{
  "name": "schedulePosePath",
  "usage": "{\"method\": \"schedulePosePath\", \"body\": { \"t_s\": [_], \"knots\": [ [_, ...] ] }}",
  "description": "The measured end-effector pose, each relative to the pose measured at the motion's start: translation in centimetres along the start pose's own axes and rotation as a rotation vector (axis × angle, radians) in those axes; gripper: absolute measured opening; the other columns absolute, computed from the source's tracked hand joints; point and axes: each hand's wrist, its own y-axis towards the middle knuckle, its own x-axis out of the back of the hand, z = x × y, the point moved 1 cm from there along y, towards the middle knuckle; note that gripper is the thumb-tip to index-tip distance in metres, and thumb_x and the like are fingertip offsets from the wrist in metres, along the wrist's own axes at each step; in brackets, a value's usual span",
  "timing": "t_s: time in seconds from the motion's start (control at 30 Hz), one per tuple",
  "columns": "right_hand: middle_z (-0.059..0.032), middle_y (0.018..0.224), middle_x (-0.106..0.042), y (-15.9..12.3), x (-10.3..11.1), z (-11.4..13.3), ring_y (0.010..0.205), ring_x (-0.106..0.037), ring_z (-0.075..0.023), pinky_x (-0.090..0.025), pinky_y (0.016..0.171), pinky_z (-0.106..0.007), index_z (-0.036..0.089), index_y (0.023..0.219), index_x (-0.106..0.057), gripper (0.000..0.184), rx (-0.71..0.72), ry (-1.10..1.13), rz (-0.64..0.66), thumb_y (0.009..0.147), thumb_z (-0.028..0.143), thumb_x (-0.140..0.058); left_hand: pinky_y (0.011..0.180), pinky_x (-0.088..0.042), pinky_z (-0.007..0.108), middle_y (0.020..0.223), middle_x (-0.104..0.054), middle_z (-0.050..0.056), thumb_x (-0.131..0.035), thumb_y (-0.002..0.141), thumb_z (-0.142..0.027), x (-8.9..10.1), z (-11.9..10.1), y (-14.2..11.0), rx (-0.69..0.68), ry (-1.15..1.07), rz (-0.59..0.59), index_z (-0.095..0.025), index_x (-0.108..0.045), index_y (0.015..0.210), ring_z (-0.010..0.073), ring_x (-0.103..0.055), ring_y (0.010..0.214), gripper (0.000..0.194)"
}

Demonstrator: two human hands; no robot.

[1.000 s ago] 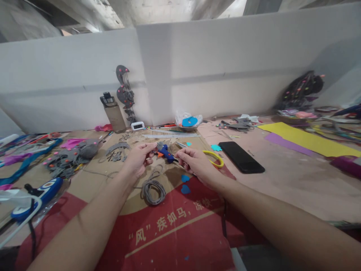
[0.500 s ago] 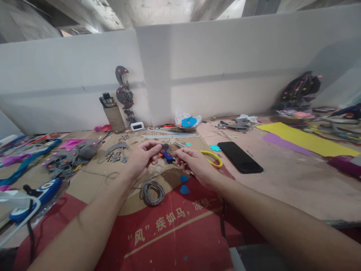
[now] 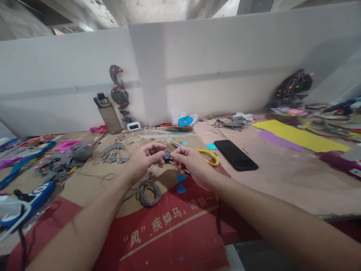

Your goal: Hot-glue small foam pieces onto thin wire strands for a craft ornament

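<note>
A small round grey piece [image 3: 167,153] is pinched between the fingertips of my two hands, above the cardboard. My left hand [image 3: 150,158] holds its left side with thumb and forefinger. My right hand [image 3: 187,161] grips the right side, its other fingers curled in. Just below the piece a blue object [image 3: 167,160] shows, mostly hidden by the fingers. Behind my right hand lie scissors with a yellow handle [image 3: 211,157]. A coil of grey cord [image 3: 149,193] sits in front of my left hand, and blue paper cut-outs [image 3: 181,188] lie below my right hand.
A black phone [image 3: 236,155] lies to the right, with yellow sheet [image 3: 299,135] beyond. Grey pieces with pink dots [image 3: 66,156] and a blue power strip [image 3: 42,195] are on the left. A bottle [image 3: 109,116], clock [image 3: 133,126] and bowl [image 3: 187,126] stand by the wall.
My hands have come closer together, their fingertips now meeting at the grey piece. The blue object, plainer before, is now mostly covered. The whole view has shifted slightly.
</note>
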Motion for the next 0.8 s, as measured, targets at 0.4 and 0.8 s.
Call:
{"method": "schedulePosePath", "body": {
  "t_s": [0.4,0.8],
  "knots": [
    [0.0042,0.06,-0.056,0.3,0.11,-0.41,0.042,-0.04,-0.0027,-0.031,0.04,-0.017,0.016,0.067,-0.053,0.028,-0.065,0.022,0.053,0.075,0.041,-0.063,0.055,-0.049,0.023,0.062,-0.064,0.001,-0.073,0.07,-0.032,0.7,0.79,0.49,0.098,-0.004,-0.093,-0.013,-0.061,0.085,0.0104,-0.059,0.055,0.026],
    [0.0049,0.058,-0.056,0.08,0.0,-0.05,0.041,-0.038,-0.0026,-0.03,0.039,-0.017,0.017,0.066,-0.052,0.024,-0.068,-0.01,0.026,0.076,0.038,-0.06,0.059,-0.05,0.024,0.069,-0.065,0.001,-0.076,0.067,-0.029,0.53,0.4,0.27,0.112,-0.035,-0.105,-0.014,-0.066,0.088,0.0101,-0.06,0.059,0.028]
  ]
}}
